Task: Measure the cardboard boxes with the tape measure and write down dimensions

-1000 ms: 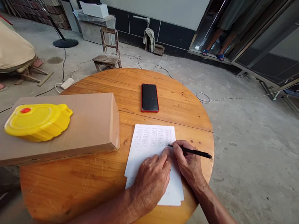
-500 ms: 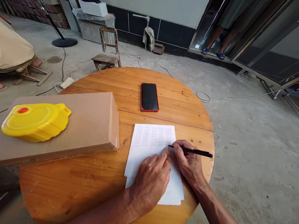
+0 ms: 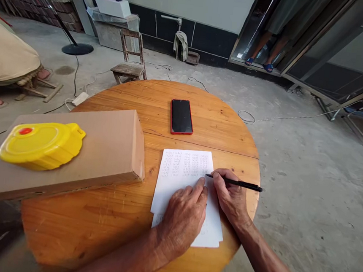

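A white sheet of paper (image 3: 167, 192) lies on the round wooden table (image 3: 103, 235), its upper part covered with handwritten columns of small characters. Another sheet pokes out beneath its lower edge. My left hand (image 3: 187, 210) rests on the paper with its fingers laid out, the index fingertip just below the writing. In my right hand (image 3: 231, 197), at the sheet's right edge, a black pen (image 3: 243, 184) is pinched between thumb and fingers. Its tip is at the right end of the lowest rows; whether it touches the paper I cannot tell.
A phone in a red case (image 3: 182, 117) lies beyond the paper. To the left, a cardboard box (image 3: 111, 142) carries a yellow plastic case (image 3: 42, 145) with a red button. A small wooden chair (image 3: 130, 68) stands behind the table, and a person's legs (image 3: 276, 47) show in the doorway.
My right hand and the pen have shifted slightly to the right along the written line. My left hand stays on the paper in nearly the same place.
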Demonstrator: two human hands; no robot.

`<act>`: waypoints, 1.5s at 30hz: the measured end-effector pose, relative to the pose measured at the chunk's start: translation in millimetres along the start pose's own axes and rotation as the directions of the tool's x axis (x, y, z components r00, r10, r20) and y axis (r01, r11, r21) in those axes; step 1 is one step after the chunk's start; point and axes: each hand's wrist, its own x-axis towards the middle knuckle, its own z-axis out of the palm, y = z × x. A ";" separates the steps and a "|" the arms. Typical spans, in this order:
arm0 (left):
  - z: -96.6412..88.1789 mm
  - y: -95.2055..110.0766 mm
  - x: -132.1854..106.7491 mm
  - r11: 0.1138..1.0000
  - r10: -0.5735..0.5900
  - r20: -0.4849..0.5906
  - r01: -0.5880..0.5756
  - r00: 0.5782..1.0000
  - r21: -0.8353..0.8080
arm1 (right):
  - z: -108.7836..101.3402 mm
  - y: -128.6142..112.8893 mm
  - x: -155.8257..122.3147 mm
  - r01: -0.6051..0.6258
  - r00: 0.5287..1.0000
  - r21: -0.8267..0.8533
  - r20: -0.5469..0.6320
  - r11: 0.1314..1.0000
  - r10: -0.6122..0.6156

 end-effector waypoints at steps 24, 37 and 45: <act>-0.2 -0.1 0.4 1.000 -0.018 0.026 0.019 0.999 -0.022 | -2.2 -1.6 -2.4 -0.121 0.992 0.127 -0.007 0.984 0.123; 0.7 -0.5 1.2 1.000 -0.001 0.022 0.001 1.000 -0.003 | -1.7 -4.0 0.9 -0.097 0.995 0.083 -0.013 0.992 0.098; 2.1 -0.4 0.9 1.000 0.012 0.000 -0.012 1.000 0.010 | -1.0 -3.4 2.4 -0.053 0.998 0.046 -0.027 0.998 0.054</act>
